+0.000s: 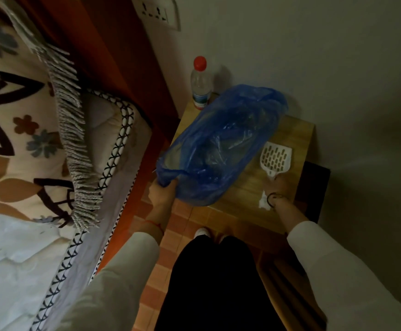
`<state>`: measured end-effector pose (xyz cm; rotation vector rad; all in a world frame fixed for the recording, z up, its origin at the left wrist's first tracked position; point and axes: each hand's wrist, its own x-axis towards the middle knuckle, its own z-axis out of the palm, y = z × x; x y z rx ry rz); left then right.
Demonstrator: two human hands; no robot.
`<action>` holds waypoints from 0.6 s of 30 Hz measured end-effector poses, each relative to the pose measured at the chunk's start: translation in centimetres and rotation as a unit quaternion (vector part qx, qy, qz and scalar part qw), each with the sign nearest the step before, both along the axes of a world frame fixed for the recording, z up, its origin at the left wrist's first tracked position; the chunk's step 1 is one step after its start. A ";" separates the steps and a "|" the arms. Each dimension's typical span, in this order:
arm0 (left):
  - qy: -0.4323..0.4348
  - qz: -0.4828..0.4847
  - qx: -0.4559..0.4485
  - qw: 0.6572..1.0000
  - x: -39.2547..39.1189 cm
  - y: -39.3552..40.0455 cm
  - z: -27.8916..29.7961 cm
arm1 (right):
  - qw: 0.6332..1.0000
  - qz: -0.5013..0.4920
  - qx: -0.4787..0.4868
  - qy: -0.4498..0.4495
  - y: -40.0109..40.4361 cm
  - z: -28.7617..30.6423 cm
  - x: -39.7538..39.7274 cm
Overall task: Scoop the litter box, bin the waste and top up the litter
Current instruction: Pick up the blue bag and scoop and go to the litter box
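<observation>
Blue plastic bag [221, 144] lies across wooden side table [297, 132]. Left hand [162, 192] grips bag's near corner, fingers curled round bunched plastic. White slotted scoop [276, 158] flat on table right of bag; right hand [278, 189] on its handle, grip closure unclear. Clear bottle [200, 84] beyond bag, at wall.

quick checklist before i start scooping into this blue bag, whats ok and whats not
1. Left hand grips the blue bag at its near edge: ok.
2. Right hand on the handle of the white scoop: ok, though the fingers are dim.
3. Bag mouth open wide enough: cannot tell.
4. Bag resting fully on the wooden table: not ok, near end overhangs.
5. Bottle upright, capped, behind the bag: ok.
6. Litter box in view: not ok.
</observation>
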<state>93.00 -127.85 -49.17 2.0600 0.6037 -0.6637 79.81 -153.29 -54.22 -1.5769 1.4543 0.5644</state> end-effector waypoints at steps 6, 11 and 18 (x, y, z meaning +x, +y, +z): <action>-0.084 0.030 -0.067 0.994 -1.2 0.6 7.2 | 0.970 -0.129 -0.142 -0.152 0.7 7.1 -0.3; -0.130 0.049 -0.071 0.988 -2.3 2.6 16.0 | 0.958 -0.177 -0.140 -0.178 3.1 16.7 0.2; -0.149 0.097 -0.114 0.977 -5.3 7.2 25.1 | 0.957 -0.132 -0.035 -0.257 7.7 25.5 1.1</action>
